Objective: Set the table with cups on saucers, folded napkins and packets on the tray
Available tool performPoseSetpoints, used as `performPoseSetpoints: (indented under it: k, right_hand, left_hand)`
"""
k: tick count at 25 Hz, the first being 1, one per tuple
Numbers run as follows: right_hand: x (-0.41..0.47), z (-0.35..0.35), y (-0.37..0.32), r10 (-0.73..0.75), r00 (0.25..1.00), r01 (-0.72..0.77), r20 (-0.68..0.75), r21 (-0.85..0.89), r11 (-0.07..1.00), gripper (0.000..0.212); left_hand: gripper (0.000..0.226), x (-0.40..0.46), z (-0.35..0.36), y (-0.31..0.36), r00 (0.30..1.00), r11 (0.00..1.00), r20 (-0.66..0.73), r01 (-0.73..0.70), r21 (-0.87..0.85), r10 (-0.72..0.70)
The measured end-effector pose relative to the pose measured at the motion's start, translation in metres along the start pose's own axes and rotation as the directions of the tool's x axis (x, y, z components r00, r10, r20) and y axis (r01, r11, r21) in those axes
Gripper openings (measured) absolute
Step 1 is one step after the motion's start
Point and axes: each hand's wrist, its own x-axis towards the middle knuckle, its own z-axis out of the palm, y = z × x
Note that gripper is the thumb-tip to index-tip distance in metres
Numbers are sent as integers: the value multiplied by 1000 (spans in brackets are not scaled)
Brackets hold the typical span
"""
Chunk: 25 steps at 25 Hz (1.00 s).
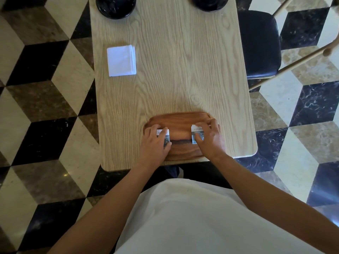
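Note:
A brown wooden tray lies at the near edge of the light wood table. My left hand holds a small printed packet at the tray's left end. At the right end my right hand grips a second packet, thumb on its face. A stack of folded white napkins sits on the table's left side. Two black cups on black saucers stand at the far edge, one on the left and one on the right, both cut off by the frame.
A chair with a black seat and pale wooden frame stands at the table's right side. The floor around is a black, beige and brown cube-patterned marble. My white shirt fills the bottom of the view.

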Motion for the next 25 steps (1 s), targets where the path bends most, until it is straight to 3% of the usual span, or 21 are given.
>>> performPoseSetpoints:
  k: [11, 15, 20, 25]
  right_hand:
    - [-2, 1, -4, 19, 1000, -19, -1, -13, 1000, 38]
    - [-5, 0, -9, 29, 997, -27, -77, 17, 999, 38]
    - [-11, 0, -13, -41, 999, 38, -13, -179, 983, 60]
    - [4, -16, -12, -85, 986, 134, 146, -366, 921, 76]
  left_hand:
    - [60, 4, -1, 2, 997, 999, 74, 24, -21, -22]
    - [68, 2, 0, -2, 998, 997, 7, 66, -30, -65]
    - [77, 2, -9, -6, 997, 999, -73, 39, 4, -39]
    - [82, 27, -27, -10, 998, 994, 62, 0, 112, -7]
